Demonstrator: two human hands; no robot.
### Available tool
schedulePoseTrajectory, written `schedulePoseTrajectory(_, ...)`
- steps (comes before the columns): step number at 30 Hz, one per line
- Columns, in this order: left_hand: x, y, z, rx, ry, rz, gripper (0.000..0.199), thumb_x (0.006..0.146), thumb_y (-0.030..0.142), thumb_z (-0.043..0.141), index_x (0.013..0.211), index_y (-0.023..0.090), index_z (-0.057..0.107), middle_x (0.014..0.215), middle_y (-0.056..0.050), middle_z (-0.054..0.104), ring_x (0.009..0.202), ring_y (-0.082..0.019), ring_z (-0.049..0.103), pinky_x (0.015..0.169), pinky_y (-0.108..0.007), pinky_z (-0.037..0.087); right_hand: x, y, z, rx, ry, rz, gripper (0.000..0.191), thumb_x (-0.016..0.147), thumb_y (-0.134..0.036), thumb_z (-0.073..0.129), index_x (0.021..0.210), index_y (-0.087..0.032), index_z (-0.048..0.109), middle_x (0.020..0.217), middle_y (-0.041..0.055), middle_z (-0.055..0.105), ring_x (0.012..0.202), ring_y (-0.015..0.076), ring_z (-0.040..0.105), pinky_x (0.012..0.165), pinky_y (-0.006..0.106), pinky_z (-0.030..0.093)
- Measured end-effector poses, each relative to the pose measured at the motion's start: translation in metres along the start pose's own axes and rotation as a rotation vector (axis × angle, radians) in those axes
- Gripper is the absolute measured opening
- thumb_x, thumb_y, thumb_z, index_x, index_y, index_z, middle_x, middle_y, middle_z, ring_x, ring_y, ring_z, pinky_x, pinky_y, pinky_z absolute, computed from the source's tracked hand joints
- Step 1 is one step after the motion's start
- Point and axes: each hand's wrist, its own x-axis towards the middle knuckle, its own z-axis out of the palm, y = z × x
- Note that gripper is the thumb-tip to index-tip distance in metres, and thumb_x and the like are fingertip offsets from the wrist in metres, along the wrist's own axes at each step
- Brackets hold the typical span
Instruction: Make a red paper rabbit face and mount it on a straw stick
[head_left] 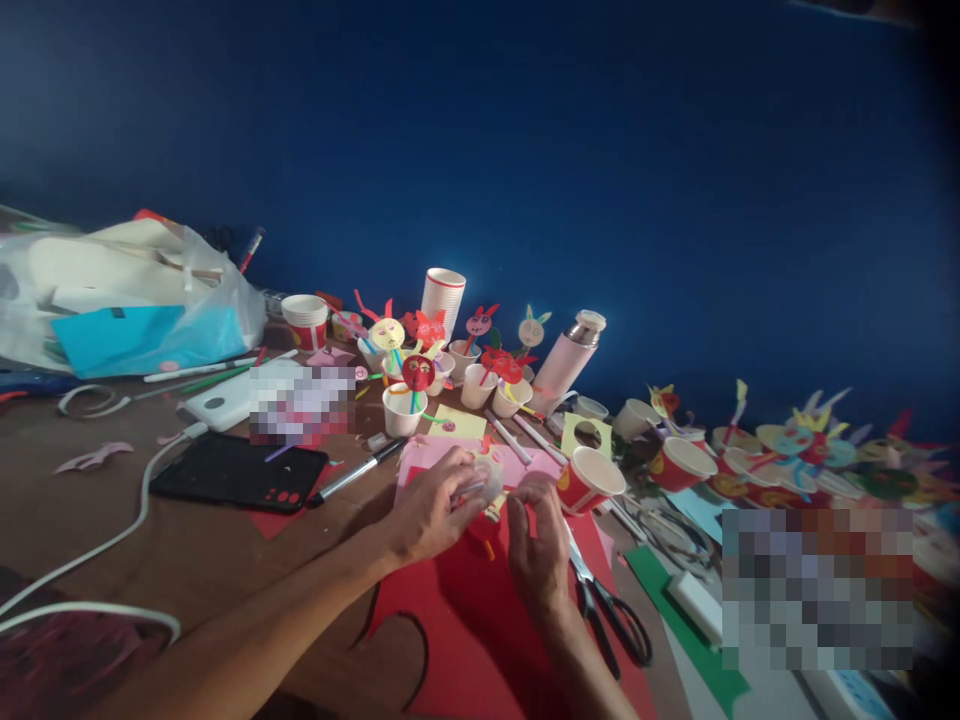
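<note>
Over a red paper sheet (480, 640), my left hand (431, 515) is closed round a small whitish, see-through disc that looks like a roll of clear tape (489, 478). Just to its right, my right hand (538, 550) has its fingers curled in a pinch; what they hold, if anything, is too small to make out. A small pale yellow paper piece (493, 508) shows between the hands, partly hidden, with an orange strip (490, 550) below it. Beside my right hand lie black-handled scissors (611, 610), and a red-and-white paper cup (591, 480) stands behind them.
Paper cups with paper-face figures (418, 375) crowd the back and right. A pink thermos (570, 355) stands near the blue wall. At left are a black phone case (240, 470), a white power bank (244, 395) with a cable, a marker (356, 473) and a plastic bag (225, 280).
</note>
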Motion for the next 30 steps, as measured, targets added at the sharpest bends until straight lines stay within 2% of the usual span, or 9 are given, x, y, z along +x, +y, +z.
schedulePoseTrajectory(3, 0.0018, -0.0032, -0.0004, -0.057, -0.005, -0.015, 0.019, 0.082, 0.029, 0.049, 0.091, 0.016, 0.060, 0.096, -0.007, 0.051, 0.089, -0.017, 0.050, 0.077, -0.022, 0.041, 0.0029, -0.0012, -0.0001, 0.057, 0.016, 0.073, 0.009, 0.087, -0.018, 0.043, 0.080, -0.019, 0.050, 0.080, 0.0037, 0.054, 0.078, 0.0167, 0.053, 0.073, 0.032, 0.042)
schedulePoseTrajectory(9, 0.0033, -0.0070, 0.0044, -0.100, -0.007, -0.058, 0.024, 0.082, 0.036, 0.049, 0.085, 0.014, 0.060, 0.084, -0.005, 0.052, 0.075, -0.013, 0.050, 0.066, -0.019, 0.040, 0.0029, -0.0010, -0.0015, 0.198, 0.003, 0.271, 0.013, 0.087, -0.025, 0.045, 0.086, -0.019, 0.057, 0.084, 0.0045, 0.062, 0.082, 0.0170, 0.058, 0.076, 0.032, 0.045)
schedulePoseTrajectory(14, 0.0041, -0.0087, 0.0075, -0.115, -0.002, -0.075, 0.027, 0.081, 0.038, 0.050, 0.085, 0.014, 0.062, 0.081, -0.004, 0.054, 0.075, -0.013, 0.050, 0.065, -0.019, 0.038, 0.0020, 0.0023, -0.0005, 0.274, 0.036, 0.382, 0.026, 0.082, -0.028, 0.054, 0.106, -0.017, 0.053, 0.085, 0.0054, 0.065, 0.081, 0.0180, 0.061, 0.076, 0.035, 0.048)
schedulePoseTrajectory(19, 0.0036, -0.0099, 0.0078, -0.121, 0.002, -0.082, 0.026, 0.081, 0.037, 0.051, 0.086, 0.015, 0.062, 0.081, -0.004, 0.054, 0.075, -0.013, 0.051, 0.065, -0.019, 0.038, 0.0055, 0.0026, -0.0012, 0.256, 0.000, 0.350, 0.025, 0.078, -0.027, 0.058, 0.101, -0.017, 0.058, 0.082, 0.0040, 0.065, 0.076, 0.0167, 0.061, 0.069, 0.030, 0.050)
schedulePoseTrajectory(23, 0.0030, -0.0090, 0.0062, -0.097, -0.020, -0.097, 0.026, 0.080, 0.038, 0.052, 0.085, 0.014, 0.062, 0.080, -0.003, 0.053, 0.072, -0.012, 0.050, 0.063, -0.019, 0.038, 0.0059, 0.0012, -0.0027, 0.194, -0.045, 0.309, 0.013, 0.079, -0.026, 0.057, 0.086, -0.018, 0.064, 0.079, 0.0027, 0.065, 0.075, 0.0164, 0.060, 0.070, 0.028, 0.048)
schedulePoseTrajectory(30, 0.0042, -0.0077, 0.0042, -0.127, -0.087, -0.101, 0.030, 0.079, 0.042, 0.052, 0.077, 0.014, 0.063, 0.080, -0.002, 0.050, 0.070, -0.011, 0.046, 0.062, -0.020, 0.035, 0.0086, -0.0029, -0.0025, 0.191, -0.005, 0.271, 0.009, 0.080, -0.022, 0.054, 0.075, -0.019, 0.060, 0.072, 0.0000, 0.061, 0.071, 0.0146, 0.057, 0.066, 0.025, 0.044)
